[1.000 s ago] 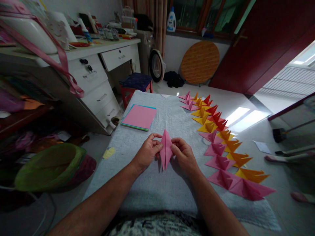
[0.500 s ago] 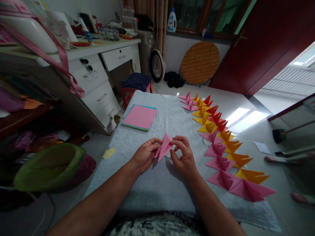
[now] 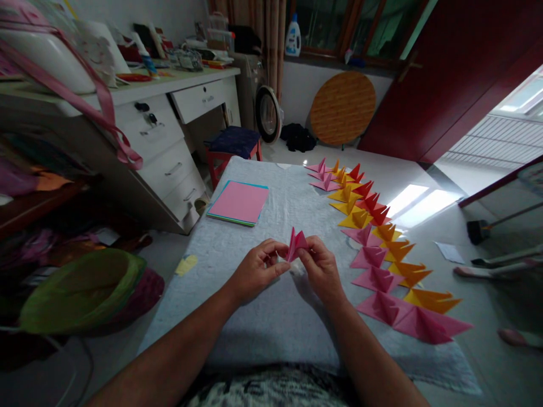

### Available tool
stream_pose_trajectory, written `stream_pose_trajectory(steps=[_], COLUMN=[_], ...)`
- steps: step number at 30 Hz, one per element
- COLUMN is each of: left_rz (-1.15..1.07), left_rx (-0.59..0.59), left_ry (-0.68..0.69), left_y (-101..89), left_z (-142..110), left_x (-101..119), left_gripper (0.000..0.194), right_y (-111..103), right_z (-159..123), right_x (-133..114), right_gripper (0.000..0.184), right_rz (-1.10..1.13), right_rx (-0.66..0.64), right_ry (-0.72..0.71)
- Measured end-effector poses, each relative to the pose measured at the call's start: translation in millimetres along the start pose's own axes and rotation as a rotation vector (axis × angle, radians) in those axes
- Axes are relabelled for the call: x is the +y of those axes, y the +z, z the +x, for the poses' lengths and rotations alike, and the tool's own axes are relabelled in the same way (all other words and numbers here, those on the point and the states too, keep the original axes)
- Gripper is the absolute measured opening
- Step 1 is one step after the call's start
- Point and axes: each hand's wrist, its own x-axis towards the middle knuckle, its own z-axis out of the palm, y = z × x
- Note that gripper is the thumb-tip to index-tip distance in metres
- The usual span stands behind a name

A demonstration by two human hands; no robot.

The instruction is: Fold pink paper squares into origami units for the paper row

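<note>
A small folded pink paper piece (image 3: 296,243) is held up above the grey cloth-covered table (image 3: 263,322). My left hand (image 3: 257,270) pinches its left side with thumb and fingers closed. My right hand (image 3: 320,267) grips its right side, fingers curled. Both hands meet over the table's middle. A stack of square paper sheets with a pink sheet on top (image 3: 238,202) lies at the far left of the table.
Several folded pink, yellow, orange and red paper pieces (image 3: 379,257) run in a double row along the table's right side. A white desk with drawers (image 3: 169,135) stands to the left, a green bag (image 3: 80,288) on the floor beside it.
The pink paper was a long flat diamond held upright; it has been folded down into a shorter, compact shape. Both hands stayed on it and drew closer together.
</note>
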Motion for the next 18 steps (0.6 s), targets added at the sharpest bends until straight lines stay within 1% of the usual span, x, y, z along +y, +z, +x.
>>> stream_pose_trajectory(steps=[2,4,7,9,13,16,18], left_rz=[0.016,-0.015,-0.049,-0.039,0.05,0.118,0.153], left_rx=[-0.005,-0.01,-0.028,-0.03,0.048,0.13,0.164], left_ry=[0.013,-0.004,-0.004,0.037,0.146,0.197,0.222], left_y=[0.4,0.5,0.4,0.4,1.4,2.4,2.6], left_z=[0.1,0.2,0.4,0.7,1.8,2.0,1.2], left_x=[1.0,1.5,1.8,1.6,-1.2,-3.2,-3.1], left_gripper=[0.019,0.019,0.019,0.018,0.015,0.013,0.012], right_y=[0.4,0.5,0.2,-0.1,-0.2,1.2,2.5], right_z=[0.2,0.7,1.5,1.7,1.8,1.9,2.0], right_x=[0.0,-0.6,-0.8,0.1,2.4,2.9,2.6], right_gripper=[0.016,0.019,0.023,0.025,0.026,0.026,0.025], right_rz=[0.106,0.184,0.257,0.29,0.318,0.323,0.324], right_rx=[-0.037,-0.05,-0.054,-0.059,-0.065,-0.073,-0.076], right_ry=[0.092,0.158,0.224,0.257,0.271,0.265,0.258])
